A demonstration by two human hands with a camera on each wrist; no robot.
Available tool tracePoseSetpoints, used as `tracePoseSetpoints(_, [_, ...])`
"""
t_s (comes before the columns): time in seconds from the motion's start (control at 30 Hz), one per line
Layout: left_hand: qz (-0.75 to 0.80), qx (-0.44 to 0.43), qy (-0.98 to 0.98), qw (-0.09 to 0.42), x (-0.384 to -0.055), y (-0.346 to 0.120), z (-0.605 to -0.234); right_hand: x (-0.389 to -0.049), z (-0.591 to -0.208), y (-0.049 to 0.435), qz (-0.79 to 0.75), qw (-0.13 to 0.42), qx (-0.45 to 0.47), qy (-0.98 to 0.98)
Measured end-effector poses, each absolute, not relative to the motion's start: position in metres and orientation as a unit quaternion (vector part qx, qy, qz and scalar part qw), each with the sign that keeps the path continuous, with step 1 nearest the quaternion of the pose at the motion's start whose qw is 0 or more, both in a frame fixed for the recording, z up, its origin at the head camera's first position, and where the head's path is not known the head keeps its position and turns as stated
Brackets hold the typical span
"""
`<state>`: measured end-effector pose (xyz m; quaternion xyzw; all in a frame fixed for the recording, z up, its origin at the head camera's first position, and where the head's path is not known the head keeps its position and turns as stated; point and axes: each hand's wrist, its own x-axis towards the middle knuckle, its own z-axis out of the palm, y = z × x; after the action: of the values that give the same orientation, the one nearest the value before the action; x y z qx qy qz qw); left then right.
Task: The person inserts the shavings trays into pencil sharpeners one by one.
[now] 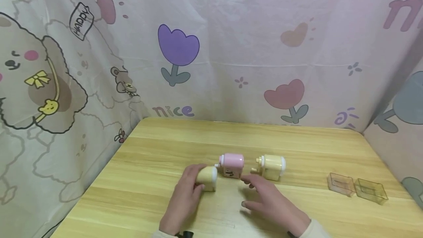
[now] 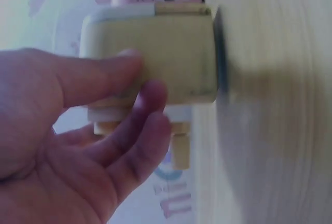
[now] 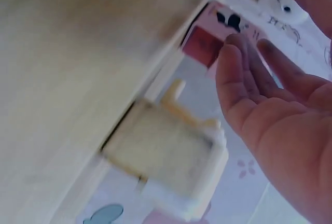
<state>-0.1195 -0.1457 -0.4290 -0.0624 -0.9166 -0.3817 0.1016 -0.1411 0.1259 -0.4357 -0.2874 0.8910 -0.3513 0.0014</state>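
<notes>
My left hand (image 1: 185, 194) grips a yellow crank pencil sharpener (image 1: 207, 179) with a white rim, its thumb along the near side. The left wrist view shows this sharpener (image 2: 176, 42) with its yellow crank (image 2: 180, 151) beneath the fingers. Just to its right stands a pink sharpener (image 1: 233, 162) with a dark picture on its side. Farther right is a second yellow sharpener (image 1: 272, 166), its crank facing left. My right hand (image 1: 267, 201) is held between these two, on their near side, fingers spread from the thumb and holding nothing.
Two see-through open trays, one pinkish (image 1: 341, 184) and one yellowish (image 1: 371, 191), lie side by side at the right of the wooden table (image 1: 165, 135). A printed cloth (image 1: 228, 47) hangs behind the table and along its sides.
</notes>
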Motion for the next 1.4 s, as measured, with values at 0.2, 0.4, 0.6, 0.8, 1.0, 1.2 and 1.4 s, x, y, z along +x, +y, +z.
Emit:
tracePoseSetpoints(0.2, [-0.358, -0.023, -0.922, 0.142, -0.130, -0.159, -0.433, -0.132, -0.430, 0.155, -0.339, -0.063, -0.297, 0.891])
tracePoseSetpoints(0.4, [-0.352, -0.007, -0.929, 0.112, -0.135, -0.158, -0.435, -0.132, -0.434, 0.186, -0.343, -0.147, -0.295, 0.880])
tracePoseSetpoints(0.6, [-0.359, 0.054, -0.917, 0.163, -0.130, -0.144, -0.428, -0.135, -0.430, 0.226, -0.344, -0.185, -0.190, 0.901])
tracePoseSetpoints(0.8, [-0.442, -0.019, -0.873, 0.205, -0.117, -0.113, -0.427, -0.141, -0.430, 0.276, -0.300, -0.192, -0.070, 0.932])
tracePoseSetpoints(1.0, [-0.448, -0.103, -0.884, 0.082, -0.109, -0.096, -0.432, -0.150, -0.442, 0.311, -0.269, -0.140, -0.027, 0.952])
tracePoseSetpoints(1.2, [-0.424, -0.149, -0.893, 0.010, -0.106, -0.091, -0.435, -0.152, -0.456, 0.332, -0.200, -0.135, -0.027, 0.970])
tracePoseSetpoints(1.4, [-0.402, -0.174, -0.899, -0.003, -0.105, -0.089, -0.438, -0.150, -0.462, 0.343, -0.185, -0.043, -0.003, 0.982])
